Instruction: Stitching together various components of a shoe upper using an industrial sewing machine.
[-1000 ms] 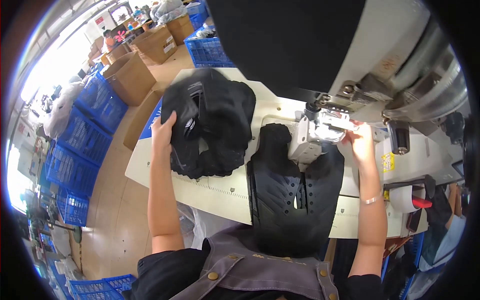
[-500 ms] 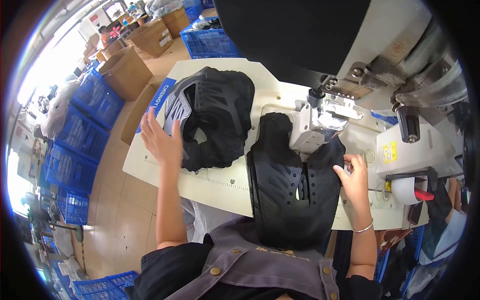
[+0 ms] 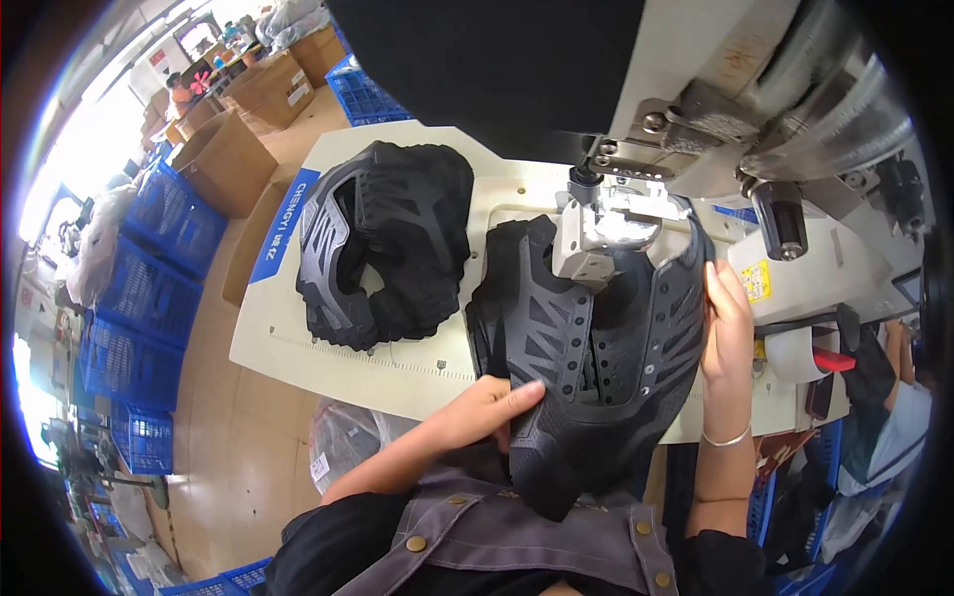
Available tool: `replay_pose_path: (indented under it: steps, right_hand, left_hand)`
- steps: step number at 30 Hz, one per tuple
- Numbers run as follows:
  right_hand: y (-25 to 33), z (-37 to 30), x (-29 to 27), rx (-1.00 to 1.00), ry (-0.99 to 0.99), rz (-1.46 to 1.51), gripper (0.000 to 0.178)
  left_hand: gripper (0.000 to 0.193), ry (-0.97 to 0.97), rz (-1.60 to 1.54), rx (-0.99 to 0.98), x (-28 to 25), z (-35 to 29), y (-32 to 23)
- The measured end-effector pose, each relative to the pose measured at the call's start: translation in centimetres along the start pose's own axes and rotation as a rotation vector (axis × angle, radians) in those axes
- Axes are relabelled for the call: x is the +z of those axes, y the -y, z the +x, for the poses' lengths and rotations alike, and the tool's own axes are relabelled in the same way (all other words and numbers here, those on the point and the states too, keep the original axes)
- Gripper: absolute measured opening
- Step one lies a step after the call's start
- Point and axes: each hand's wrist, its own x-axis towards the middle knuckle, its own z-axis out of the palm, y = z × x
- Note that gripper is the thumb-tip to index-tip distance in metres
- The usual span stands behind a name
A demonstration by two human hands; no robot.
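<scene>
A black shoe upper [image 3: 556, 432] with grey stripe patterns and rows of eyelet holes lies on the sewing machine's white table, its far part at the presser foot [image 3: 584, 243]. My left hand [image 3: 487, 409] grips its near left edge, thumb on top and fingers hidden beneath. Along the right side, my right hand [image 3: 727, 328] holds the raised edge, which curls up. Another dark layer shows under the upper's left edge. To the left sits a pile of similar black uppers [image 3: 422, 223], apart from both hands. The needle point is hidden by bright glare.
The machine's dark head [image 3: 487, 70] hangs over the table [image 3: 348, 382]. At the right stand its white body [image 3: 820, 263] and a black-handled knob [image 3: 780, 223]. Blue crates [image 3: 139, 288] and cardboard boxes [image 3: 224, 164] line the floor at the left.
My left hand has come from beside the pile down to the upper and closed on its near edge. My right hand has taken hold of the right side, which now stands raised.
</scene>
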Motion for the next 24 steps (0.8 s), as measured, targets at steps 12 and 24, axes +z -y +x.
replay_pose_path:
  steps: [12, 24]
  right_hand:
    - [-0.3, 1.4, -0.1, 0.059, -0.331, 0.046, 0.010]
    - [-0.4, -1.6, 0.5, -0.066, 0.089, 0.074, 0.039]
  left_hand:
    - [0.024, -0.208, -0.753, 0.613, 0.5, -0.3, -6.6]
    - [0.022, -0.166, -0.683, 0.659, 0.0, 0.3, -9.1]
